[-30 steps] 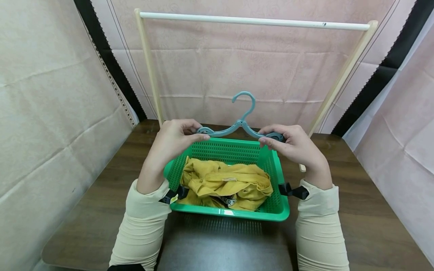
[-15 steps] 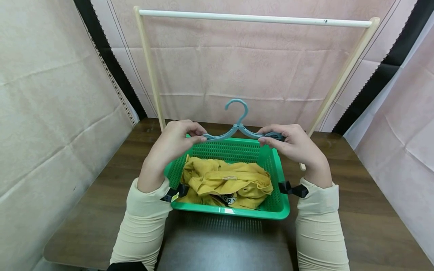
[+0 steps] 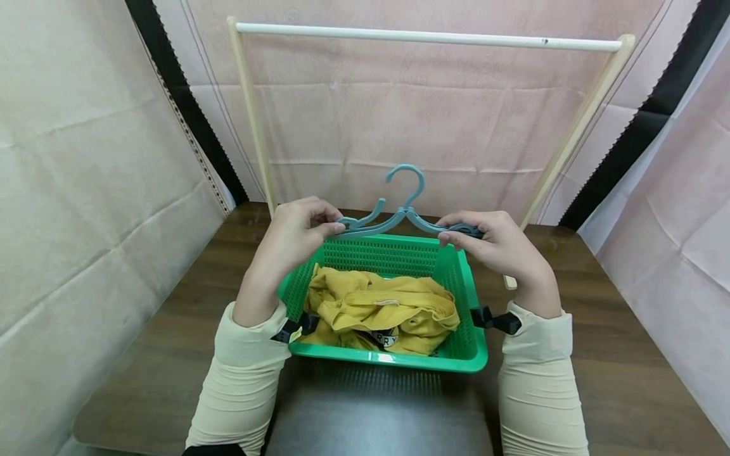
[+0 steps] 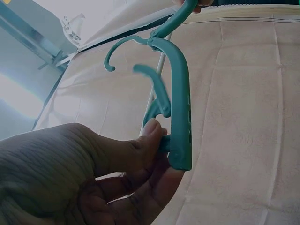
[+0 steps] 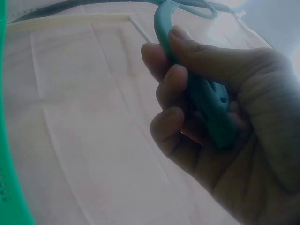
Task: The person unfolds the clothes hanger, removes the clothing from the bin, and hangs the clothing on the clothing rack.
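A blue-green folding clothes hanger (image 3: 406, 211) is held up over the back rim of the basket, hook on top. My left hand (image 3: 296, 233) pinches its left end between thumb and fingers. From that end a thin hinged piece (image 4: 158, 89) stands up at an angle, apart from the main arm, with my thumb at its base in the left wrist view. My right hand (image 3: 495, 244) grips the right arm of the hanger, thumb on the near side and fingers curled round it. On that side the folded pieces (image 5: 213, 105) lie against the arm, partly hidden by the hand.
Below the hands a green plastic basket (image 3: 388, 359) holds crumpled mustard-yellow clothing (image 3: 379, 304) with a lettered label. It stands on a dark wooden table (image 3: 171, 386). Behind rises a rack with a white rail (image 3: 428, 37) and cream posts, in front of pale fabric walls.
At the left end, the thin hinged piece has swung up away from the hanger's arm. The hanger dipped slightly left, then came back level. The right hand keeps its grip.
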`<state>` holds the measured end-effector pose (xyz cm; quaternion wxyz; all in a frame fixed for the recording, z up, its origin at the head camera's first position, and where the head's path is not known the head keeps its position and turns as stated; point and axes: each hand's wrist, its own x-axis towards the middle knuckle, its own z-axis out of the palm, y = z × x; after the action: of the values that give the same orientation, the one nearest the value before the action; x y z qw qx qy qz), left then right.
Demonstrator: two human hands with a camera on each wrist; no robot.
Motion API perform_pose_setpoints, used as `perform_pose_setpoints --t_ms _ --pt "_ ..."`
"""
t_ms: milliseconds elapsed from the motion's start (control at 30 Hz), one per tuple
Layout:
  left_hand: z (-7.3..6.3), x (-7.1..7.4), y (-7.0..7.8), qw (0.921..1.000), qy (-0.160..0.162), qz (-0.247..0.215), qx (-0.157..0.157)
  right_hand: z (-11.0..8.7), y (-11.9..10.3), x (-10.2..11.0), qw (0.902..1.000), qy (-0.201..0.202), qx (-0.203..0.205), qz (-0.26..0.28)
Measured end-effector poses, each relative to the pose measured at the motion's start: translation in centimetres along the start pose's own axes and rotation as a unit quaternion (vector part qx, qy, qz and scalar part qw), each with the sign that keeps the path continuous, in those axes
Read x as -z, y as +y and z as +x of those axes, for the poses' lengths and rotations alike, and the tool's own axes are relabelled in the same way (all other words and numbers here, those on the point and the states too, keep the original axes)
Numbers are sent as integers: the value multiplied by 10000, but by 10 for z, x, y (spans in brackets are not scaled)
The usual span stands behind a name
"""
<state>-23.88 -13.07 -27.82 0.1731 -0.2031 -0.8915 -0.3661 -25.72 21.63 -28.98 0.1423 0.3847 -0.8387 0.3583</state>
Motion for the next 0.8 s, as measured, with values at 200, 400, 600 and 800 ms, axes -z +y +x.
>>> perform_pose_setpoints --t_ms 200,400,600,800 --pt "0 1 0 9995 110 -130 256 -2 3 2 9999 124 64 18" --pt "-1 3 0 9978 181 -265 587 -3 3 1 9996 269 29 114" --pt "-1 4 -3 9959 303 -262 807 -3 2 2 9984 457 40 336" --pt "1 6 -5 9957 337 -145 852 -3 0 4 9971 646 199 355"
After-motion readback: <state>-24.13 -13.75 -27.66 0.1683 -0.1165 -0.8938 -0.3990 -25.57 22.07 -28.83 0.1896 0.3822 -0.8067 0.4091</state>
